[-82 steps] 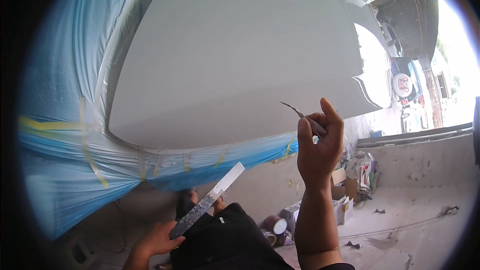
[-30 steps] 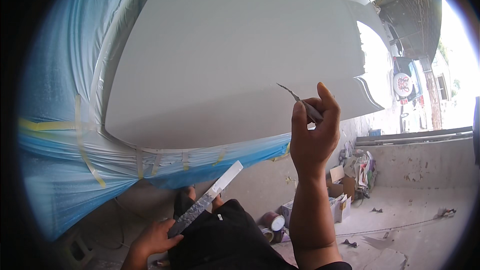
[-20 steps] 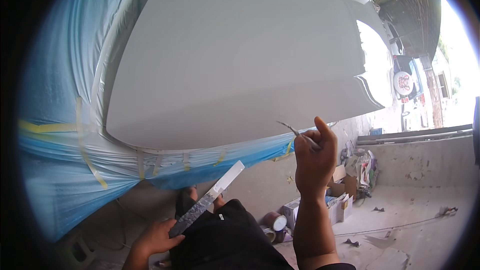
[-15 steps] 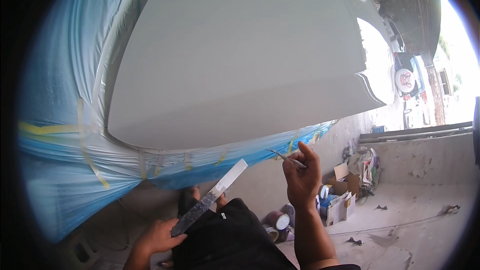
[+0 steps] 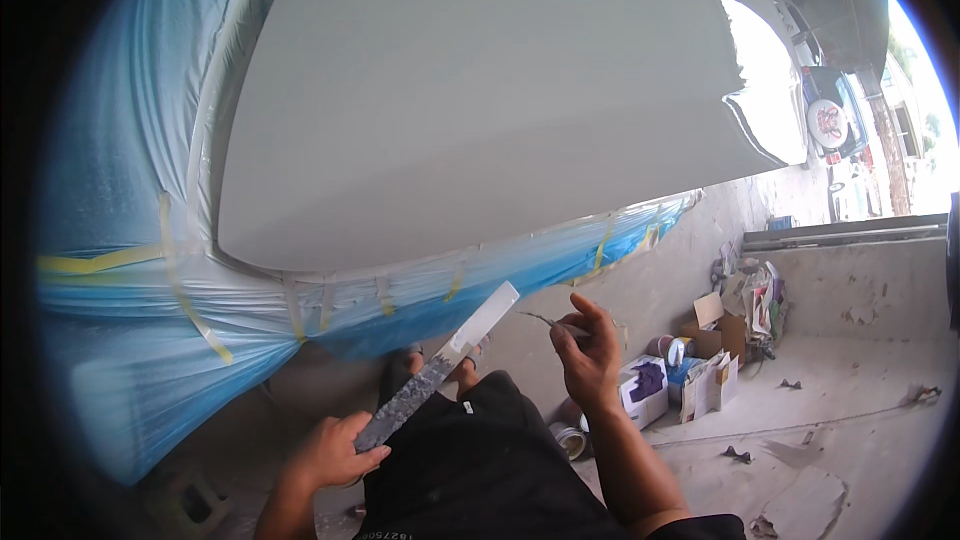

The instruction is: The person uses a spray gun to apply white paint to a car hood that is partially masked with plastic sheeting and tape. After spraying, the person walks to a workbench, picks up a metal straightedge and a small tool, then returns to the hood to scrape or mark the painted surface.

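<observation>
My left hand (image 5: 335, 450), low in the view, is closed around the lower end of a long flat stick (image 5: 435, 372). Its lower part is crusted with grey paint and its upper end is white. The stick slants up to the right. To its right, my right hand (image 5: 590, 355) pinches a thin, pointed metal tool (image 5: 540, 318), perhaps tweezers. The tool's tip lies just right of the stick's white end, apparently apart from it. Beyond both hands spreads a smooth, glossy pale grey car panel (image 5: 480, 90), touched by neither.
Blue plastic sheeting (image 5: 110, 190), held with yellow tape (image 5: 195, 315), surrounds the panel's left and near edges. Paint cans (image 5: 570, 442), a white box (image 5: 642, 395) and cardboard (image 5: 730, 335) stand on the floor at right. Small dark objects (image 5: 737, 455) lie on the pale floor.
The two hands are closer together, so the tool's tip is nearer the stick's white end. My view has also shifted a little, and the panel's near edge sits higher.
</observation>
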`<state>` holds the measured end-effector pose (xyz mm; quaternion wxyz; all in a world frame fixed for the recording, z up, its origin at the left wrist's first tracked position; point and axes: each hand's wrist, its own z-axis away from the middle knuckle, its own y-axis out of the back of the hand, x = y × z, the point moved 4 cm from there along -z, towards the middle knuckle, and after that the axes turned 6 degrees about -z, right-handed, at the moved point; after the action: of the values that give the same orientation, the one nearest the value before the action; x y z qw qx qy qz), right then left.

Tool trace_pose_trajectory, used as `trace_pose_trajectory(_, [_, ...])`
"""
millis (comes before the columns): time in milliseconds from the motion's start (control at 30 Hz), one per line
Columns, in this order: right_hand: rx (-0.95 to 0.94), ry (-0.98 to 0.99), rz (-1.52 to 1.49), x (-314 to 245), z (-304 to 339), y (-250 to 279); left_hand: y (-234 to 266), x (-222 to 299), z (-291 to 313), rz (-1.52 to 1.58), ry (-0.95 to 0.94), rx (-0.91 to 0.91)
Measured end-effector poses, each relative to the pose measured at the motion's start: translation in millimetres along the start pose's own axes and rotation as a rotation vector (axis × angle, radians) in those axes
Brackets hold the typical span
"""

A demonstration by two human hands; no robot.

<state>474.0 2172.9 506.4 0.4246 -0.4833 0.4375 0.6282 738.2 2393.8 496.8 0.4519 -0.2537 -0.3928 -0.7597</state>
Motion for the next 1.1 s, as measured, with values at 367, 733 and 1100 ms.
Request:
trace_pose_trajectory(367, [-0.102, -0.34, -0.225, 32.0, 33.1, -24.5, -3.6, 4.0, 1.5, 0.026, -0.02, 0.023])
trace_pose_trajectory(733, [-0.1, -0.361, -0.378, 44.0, 41.0, -21.2, -7.0, 2.2, 2.1, 0.037, -0.057, 0.04])
trace_pose_trajectory(1100, [-0.103, -0.255, -0.263, 32.3, 48.5, -27.2, -8.7, 4.0, 2.6, 0.043, -0.043, 0.03])
